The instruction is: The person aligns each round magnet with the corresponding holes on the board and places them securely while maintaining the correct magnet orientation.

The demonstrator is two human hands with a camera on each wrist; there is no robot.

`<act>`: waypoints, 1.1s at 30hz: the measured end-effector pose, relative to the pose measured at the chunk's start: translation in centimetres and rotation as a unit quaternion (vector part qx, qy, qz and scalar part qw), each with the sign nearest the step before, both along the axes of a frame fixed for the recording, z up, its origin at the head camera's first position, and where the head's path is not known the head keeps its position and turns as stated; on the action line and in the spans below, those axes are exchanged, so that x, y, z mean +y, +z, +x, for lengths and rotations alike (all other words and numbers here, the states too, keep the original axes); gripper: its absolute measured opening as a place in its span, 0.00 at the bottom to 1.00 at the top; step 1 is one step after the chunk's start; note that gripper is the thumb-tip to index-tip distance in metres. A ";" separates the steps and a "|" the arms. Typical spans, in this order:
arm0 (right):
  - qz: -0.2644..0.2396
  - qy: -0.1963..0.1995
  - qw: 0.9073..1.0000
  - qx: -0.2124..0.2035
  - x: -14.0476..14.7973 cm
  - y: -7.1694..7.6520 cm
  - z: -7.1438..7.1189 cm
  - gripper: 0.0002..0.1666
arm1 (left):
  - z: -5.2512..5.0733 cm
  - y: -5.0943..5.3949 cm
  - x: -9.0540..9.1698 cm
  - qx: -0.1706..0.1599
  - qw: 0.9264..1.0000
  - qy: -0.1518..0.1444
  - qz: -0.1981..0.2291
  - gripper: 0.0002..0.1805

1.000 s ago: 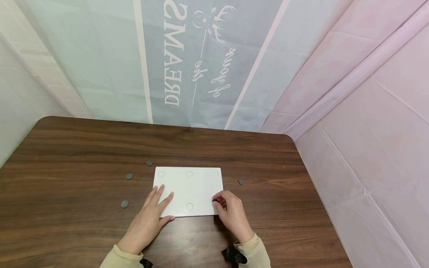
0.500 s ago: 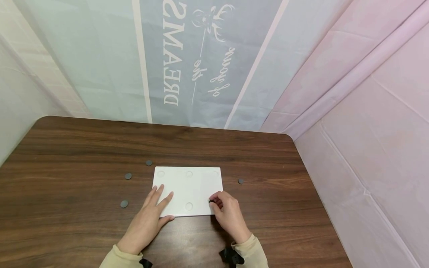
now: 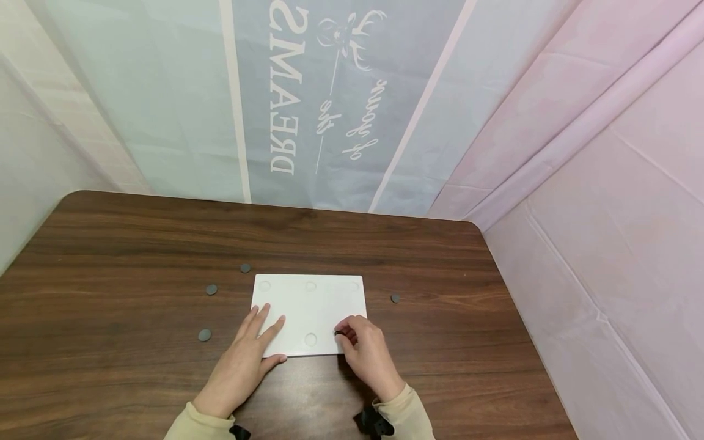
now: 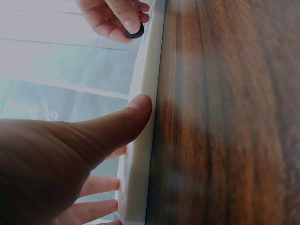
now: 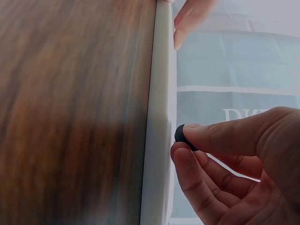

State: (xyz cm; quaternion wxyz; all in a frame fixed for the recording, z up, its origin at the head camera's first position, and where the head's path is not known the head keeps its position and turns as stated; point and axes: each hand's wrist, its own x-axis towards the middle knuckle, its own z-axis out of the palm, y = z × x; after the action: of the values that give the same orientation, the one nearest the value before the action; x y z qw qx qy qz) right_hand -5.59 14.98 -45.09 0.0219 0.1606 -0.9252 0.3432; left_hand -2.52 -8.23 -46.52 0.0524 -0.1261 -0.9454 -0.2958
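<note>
A white rectangular board with shallow round recesses lies on the wooden table. My left hand rests on its left side, fingers spread straight over the top; in the left wrist view the thumb lies along the near edge. Between thumb and fingertips my right hand pinches a small black disc, just above the board's near right part. One round recess shows to the left of that hand. The right hand and arm hide the board's near right corner.
Three dark grey discs lie left of the board: a far one, a middle one and a near one. Another disc lies to its right. A printed cloth hangs behind the table.
My right hand has moved a little to the left over the board, carrying the pinched black disc. The left hand stays in place on the board.
</note>
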 end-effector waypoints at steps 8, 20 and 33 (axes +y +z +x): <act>-0.005 0.007 1.000 0.002 -0.6 0.0 -0.1 0.06 | -0.1 -0.2 0.1 0.003 1.000 0.004 0.001 0.33; -0.013 0.006 1.000 -0.006 -1.4 -0.1 -0.1 0.05 | 0.0 -0.2 0.1 -0.001 1.000 0.003 0.000 0.33; -0.011 0.010 1.000 -0.004 -2.1 -0.1 -0.1 0.05 | 0.0 -0.4 0.0 0.015 1.000 0.003 0.002 0.33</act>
State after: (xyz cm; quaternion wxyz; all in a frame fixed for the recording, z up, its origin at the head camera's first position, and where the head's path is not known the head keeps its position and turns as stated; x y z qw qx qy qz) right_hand -5.70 12.89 -45.20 0.0169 0.1680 -0.9197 0.3546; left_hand -2.52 -8.19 -46.92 0.0681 -0.1277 -0.9444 -0.2952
